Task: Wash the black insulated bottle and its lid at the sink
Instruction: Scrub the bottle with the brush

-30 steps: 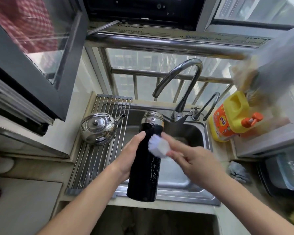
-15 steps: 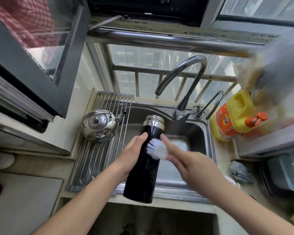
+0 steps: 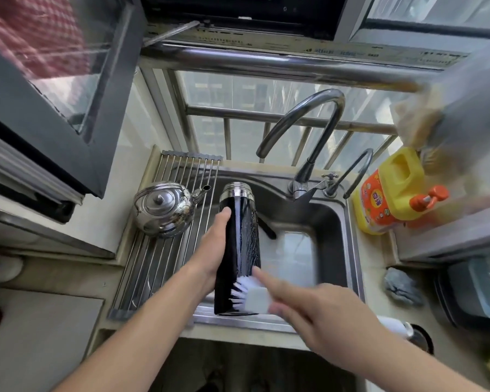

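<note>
brush against the black bottle over the sink
the steel sink (image 3: 337, 222) fills the centre of the frame. the black bottle (image 3: 242, 250) stands upright over its near edge, the left hand (image 3: 210, 256) grip wrapped round its side. the blurred right hand (image 3: 323, 312) grip clutches a white brush (image 3: 251, 295), bristles touching the bottle's lower part.

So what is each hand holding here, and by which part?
The left hand grips the black bottle around its middle. The right hand holds a white brush by its back, bristles on the bottle's lower end.
</note>
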